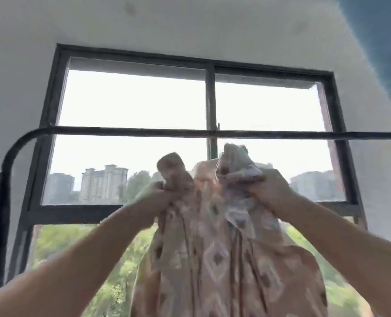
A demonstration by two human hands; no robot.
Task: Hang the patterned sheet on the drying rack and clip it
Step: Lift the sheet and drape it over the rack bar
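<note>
The patterned sheet, tan with pale diamond shapes, hangs bunched in front of me, raised toward the window. My left hand grips a gathered fold at its upper left. My right hand grips another bunch at its upper right. The dark rack bar runs level across the view just above the sheet's top folds; the cloth stays below it and apart from it. No clip shows.
The rack's curved upright bends down at the left edge. Behind stands a dark-framed window with buildings and trees outside. White wall and ceiling surround it. A blue patch fills the top right corner.
</note>
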